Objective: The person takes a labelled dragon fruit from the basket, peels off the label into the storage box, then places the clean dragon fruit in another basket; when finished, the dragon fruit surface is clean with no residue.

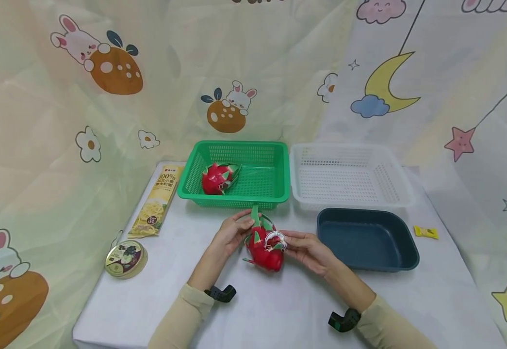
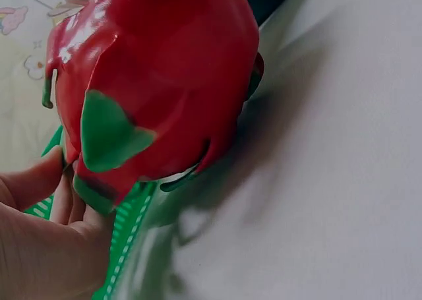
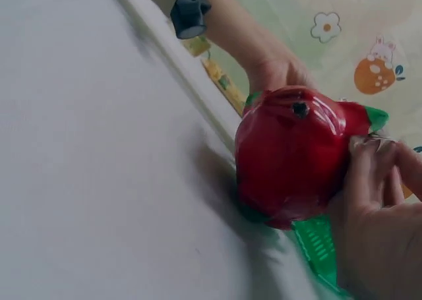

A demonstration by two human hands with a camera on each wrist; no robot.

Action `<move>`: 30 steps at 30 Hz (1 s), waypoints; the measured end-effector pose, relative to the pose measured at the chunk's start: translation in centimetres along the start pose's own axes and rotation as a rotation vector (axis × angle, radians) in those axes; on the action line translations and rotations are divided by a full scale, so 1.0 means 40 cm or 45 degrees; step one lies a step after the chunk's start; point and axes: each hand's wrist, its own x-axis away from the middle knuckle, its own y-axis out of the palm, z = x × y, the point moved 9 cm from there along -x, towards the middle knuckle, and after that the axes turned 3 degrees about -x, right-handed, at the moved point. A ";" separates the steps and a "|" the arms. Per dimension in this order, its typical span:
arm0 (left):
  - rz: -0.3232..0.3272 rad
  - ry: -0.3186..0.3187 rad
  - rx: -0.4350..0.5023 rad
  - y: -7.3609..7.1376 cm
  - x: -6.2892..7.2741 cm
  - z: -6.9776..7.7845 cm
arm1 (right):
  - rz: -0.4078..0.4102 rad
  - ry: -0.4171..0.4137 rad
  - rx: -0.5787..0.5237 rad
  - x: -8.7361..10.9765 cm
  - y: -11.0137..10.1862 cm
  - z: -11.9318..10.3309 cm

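Note:
A red dragon fruit with green leaf tips and a round label is held between both hands, over the white table in front of the green basket. My left hand pinches the leafy end, thumb against fingers, as the left wrist view shows. On the other side my right hand pinches the fruit's edge by the label, its fingertips close together in the right wrist view. A shadow falls on the cloth beneath the fruit. Another dragon fruit lies in the green basket.
Right of the green basket stands a white basket, with a dark blue tray before it. A small yellow packet lies at the right. At the left are a yellow noodle packet and a round tin.

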 end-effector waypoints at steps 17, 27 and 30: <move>-0.038 -0.005 -0.071 0.008 0.007 0.018 | 0.204 -0.267 0.287 0.072 -0.007 -0.197; -0.043 0.000 -0.110 0.009 0.012 0.021 | 0.218 -0.235 0.440 0.116 -0.021 -0.260; -0.052 -0.001 -0.113 0.011 0.013 0.021 | 0.240 -0.221 0.449 0.127 -0.032 -0.282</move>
